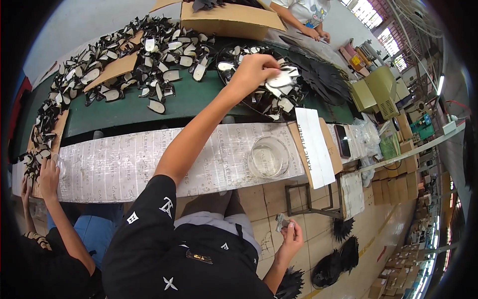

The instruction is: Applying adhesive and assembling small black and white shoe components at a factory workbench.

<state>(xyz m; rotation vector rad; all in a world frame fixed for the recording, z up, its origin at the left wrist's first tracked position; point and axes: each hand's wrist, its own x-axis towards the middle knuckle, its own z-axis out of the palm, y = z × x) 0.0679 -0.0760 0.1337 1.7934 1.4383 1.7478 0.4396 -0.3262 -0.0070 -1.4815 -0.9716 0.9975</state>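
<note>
My left hand [251, 74] is stretched out over a heap of small black shoe parts with pale, rounded pads [285, 103] on the green conveyor belt [124, 112]. Its fingers are closed on a white pad-shaped piece [280, 81], blurred at its edge. Low at the right, beside my body and above the tiled floor, my right hand [293, 238] pinches a small grey-green object [282, 223] whose kind I cannot make out. Between my body and the belt, a round clear tub [269, 157] stands on the paper-covered ledge [199, 164].
Many similar black-and-cream parts [169, 62] spread over the belt's left half. Behind stands an open cardboard box [231, 20]. Black sheets [321, 79], a white card strip [316, 149] and a phone [342, 141] lie rightward. One co-worker's hands [47, 179] work at left; another person [306, 20] stands opposite.
</note>
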